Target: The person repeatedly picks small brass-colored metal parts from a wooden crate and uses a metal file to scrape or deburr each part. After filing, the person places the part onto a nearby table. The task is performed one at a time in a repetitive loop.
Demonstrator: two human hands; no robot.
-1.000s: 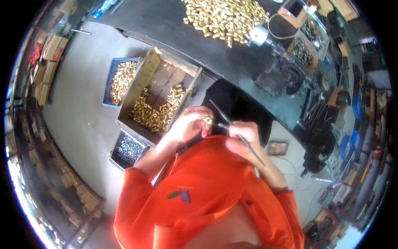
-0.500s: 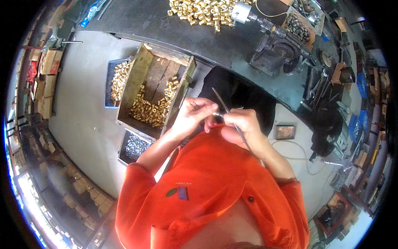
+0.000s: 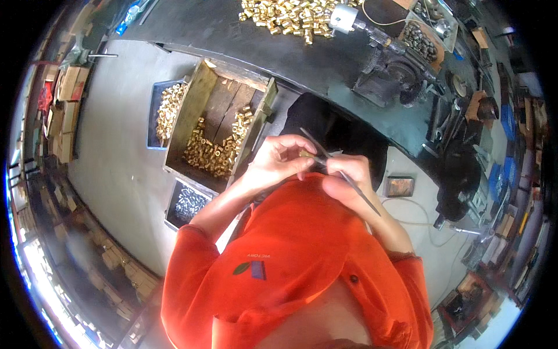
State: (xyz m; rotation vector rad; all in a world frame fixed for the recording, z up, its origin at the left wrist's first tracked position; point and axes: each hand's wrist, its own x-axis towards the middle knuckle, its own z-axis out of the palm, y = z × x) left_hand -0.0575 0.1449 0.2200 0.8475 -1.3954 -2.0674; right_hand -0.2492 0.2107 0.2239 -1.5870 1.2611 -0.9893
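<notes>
My left hand [image 3: 280, 156] pinches a small brass fitting [image 3: 306, 154] between thumb and fingers, above my lap. Close beside it, my right hand [image 3: 347, 172] is closed round a long, thin, dark metal rod [image 3: 365, 199], which slants from upper left to lower right across the fist. Between the hands a short dark shaft [image 3: 319, 160] points at the fitting; I cannot tell whether it is joined to the rod or enters the fitting. Left of my hands stands a wooden crate [image 3: 172, 148] with many brass fittings [image 3: 216, 157] in it.
On the dark workbench [image 3: 232, 52] lie a heap of brass fittings [image 3: 288, 17] and a geared machine with a chuck [image 3: 343, 18]. A blue bin [image 3: 152, 119] of fittings and a bin of silvery parts [image 3: 190, 202] flank the crate. A cable [image 3: 412, 222] crosses the floor at right.
The rod has turned slightly and shifted right with my right hand. My left fingers have opened a little round the piece, and a brass fitting now shows at their tips.
</notes>
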